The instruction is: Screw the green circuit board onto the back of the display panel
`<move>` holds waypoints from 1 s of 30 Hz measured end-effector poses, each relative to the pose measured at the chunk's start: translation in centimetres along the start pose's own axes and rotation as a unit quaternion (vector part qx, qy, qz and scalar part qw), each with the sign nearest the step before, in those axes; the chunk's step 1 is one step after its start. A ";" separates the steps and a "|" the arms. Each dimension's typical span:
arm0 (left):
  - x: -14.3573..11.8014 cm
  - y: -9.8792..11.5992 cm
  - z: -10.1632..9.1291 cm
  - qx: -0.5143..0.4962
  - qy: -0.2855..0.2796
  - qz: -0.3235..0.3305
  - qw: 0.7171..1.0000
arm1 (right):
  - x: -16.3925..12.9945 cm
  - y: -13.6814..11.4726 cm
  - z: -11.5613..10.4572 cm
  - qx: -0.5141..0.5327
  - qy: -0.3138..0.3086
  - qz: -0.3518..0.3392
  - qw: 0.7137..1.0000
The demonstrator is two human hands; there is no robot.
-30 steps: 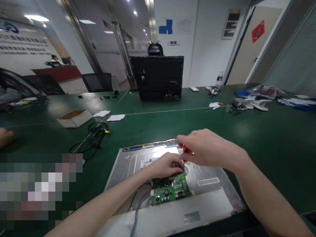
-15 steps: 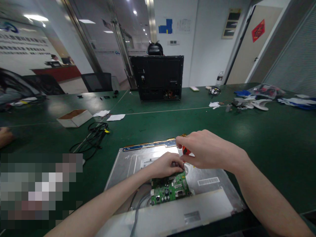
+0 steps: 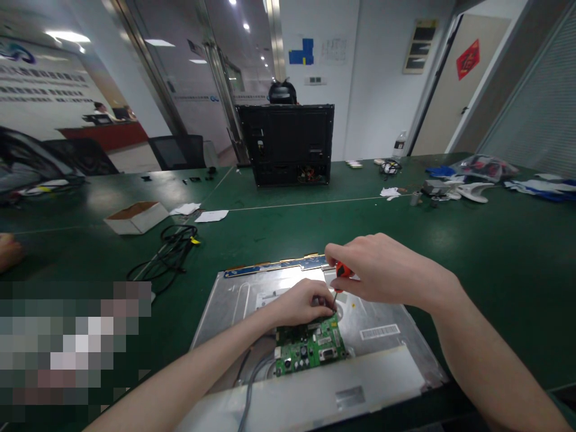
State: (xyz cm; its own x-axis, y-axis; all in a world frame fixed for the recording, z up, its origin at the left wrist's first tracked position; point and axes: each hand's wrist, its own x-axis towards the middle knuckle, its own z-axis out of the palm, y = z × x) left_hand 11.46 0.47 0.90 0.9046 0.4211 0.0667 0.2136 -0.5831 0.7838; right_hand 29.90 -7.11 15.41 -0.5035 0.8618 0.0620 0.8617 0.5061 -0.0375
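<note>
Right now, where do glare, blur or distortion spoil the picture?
Head view: glare whitens the display panel's metal back just beyond the left hand; head view: pale reflections on the green table; head view: wall lettering at left looks stretched and smeared; head view: mosaic blocks hide the lower-left corner.

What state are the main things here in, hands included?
Right hand: gripping the screwdriver.
Screwdriver: held, shaft pointing down.
Left hand: fingers curled beside the screwdriver shaft; whether they grip anything is hidden.
Green circuit board: partly covered by the left hand.
Metal panel: lying flat.
White box: open-topped.
Black cables: loosely coiled.
Black housing: standing upright.
Bottle: upright.
</note>
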 end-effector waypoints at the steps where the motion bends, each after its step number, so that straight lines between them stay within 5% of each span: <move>1: 0.0 0.0 0.0 -0.003 -0.001 0.000 1.000 | -0.1 0.1 0.0 -0.003 0.005 0.000 1.000; 5: 0.0 0.0 -0.9 -0.011 0.022 -0.006 1.000 | -0.3 0.3 -0.4 -0.012 0.014 0.014 1.000; 10: -0.6 0.7 -5.2 0.045 0.059 -0.039 0.996 | -0.7 0.9 -1.1 0.004 0.011 0.046 0.999; 16: -2.5 0.7 -9.4 0.209 0.006 -0.154 0.966 | -1.5 1.6 -1.9 0.033 0.025 0.070 0.997; 22: -4.2 0.1 -9.4 0.221 -0.067 -0.245 0.942 | -2.1 1.8 -2.4 0.039 0.029 0.071 0.996; 30: -5.5 -0.3 -7.4 0.204 -0.002 -0.247 0.947 | -3.1 1.9 -2.9 0.048 0.052 0.069 0.995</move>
State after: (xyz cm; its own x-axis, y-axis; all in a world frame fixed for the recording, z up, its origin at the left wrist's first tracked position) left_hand 3.71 3.49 4.94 0.6578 0.7105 -0.2499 0.7360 -0.5359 0.4138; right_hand 33.28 -8.98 18.02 -0.3665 0.9179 0.1519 0.9098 0.3877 -0.1478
